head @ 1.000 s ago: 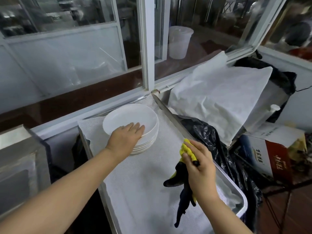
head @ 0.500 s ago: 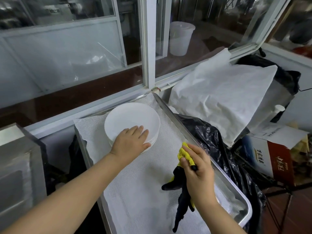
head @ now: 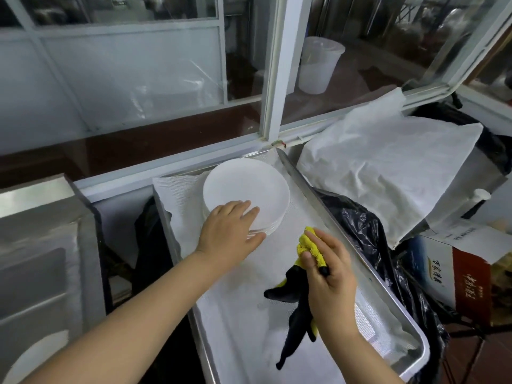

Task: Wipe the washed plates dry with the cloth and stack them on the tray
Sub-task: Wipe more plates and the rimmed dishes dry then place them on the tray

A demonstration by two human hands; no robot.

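Observation:
A stack of white plates (head: pixel 249 187) stands at the far end of a long metal tray (head: pixel 329 217) lined with white cloth. My left hand (head: pixel 230 231) lies flat on the near edge of the top plate, fingers straight. Over the middle of the tray, to the right of the stack, my right hand (head: pixel 329 278) grips a yellow and black cloth (head: pixel 297 306). The cloth's black end hangs down towards the tray liner.
A black plastic bag (head: pixel 368 245) and a large white sheet (head: pixel 382 173) lie right of the tray. A printed carton (head: pixel 468 281) sits at the far right. A metal unit (head: pixel 41 245) stands to the left. A window frame (head: pixel 274 79) runs behind the tray.
My left hand has slid slightly back towards the near rim of the plate stack. My right hand still holds the cloth in about the same spot.

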